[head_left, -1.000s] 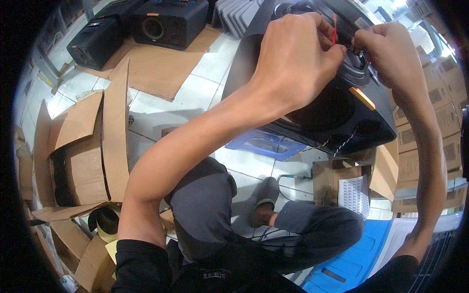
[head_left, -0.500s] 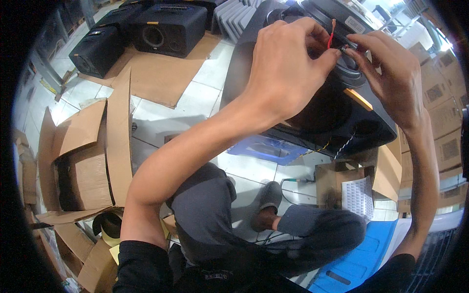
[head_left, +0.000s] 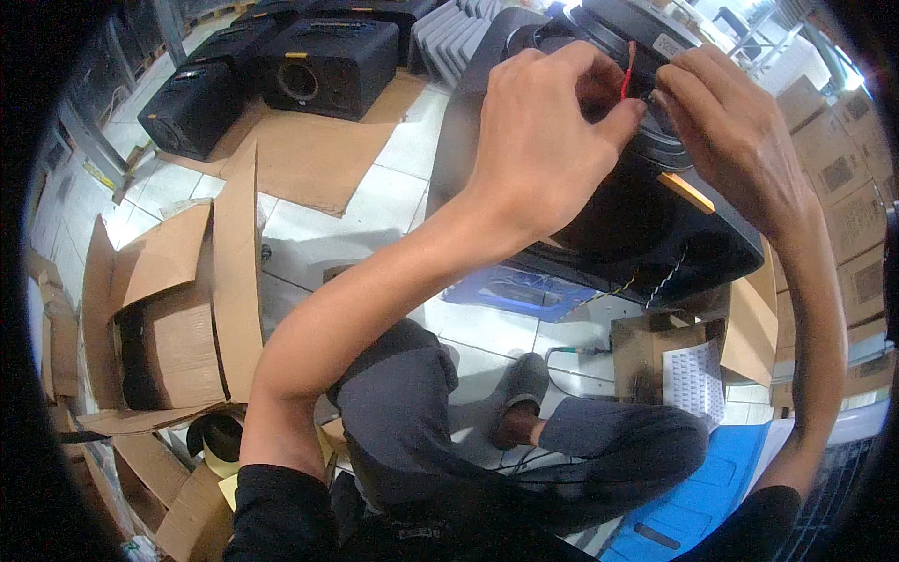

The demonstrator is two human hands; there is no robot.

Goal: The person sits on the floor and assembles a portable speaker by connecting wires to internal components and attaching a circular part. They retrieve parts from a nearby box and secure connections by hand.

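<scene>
A black speaker cabinet (head_left: 721, 245) stands before me at the upper right, with a round black speaker driver (head_left: 660, 152) lying on top of it. Over the driver, my left hand (head_left: 538, 140) pinches a red wire (head_left: 626, 86), whose bare copper end points up. Close by on the right, my right hand (head_left: 726, 136) has its thumb and fingers pressed together near the driver's edge. Whatever lies between those fingertips is too small to make out. A yellow-orange strip (head_left: 686, 191) marks the cabinet's front, and twisted wires (head_left: 663, 281) hang below it.
Several black speaker cabinets (head_left: 328, 70) stand on flat cardboard (head_left: 314, 159) at the upper left. An open carton (head_left: 234, 281) is at the left. A blue plastic crate (head_left: 524, 292) sits under the cabinet, a small box (head_left: 641, 361) beside it. Stacked cartons (head_left: 847, 187) line the right.
My right hand has drawn slightly left and its fingers have closed more tightly. My left hand keeps its pinch on the red wire. The whole view has shifted slightly.
</scene>
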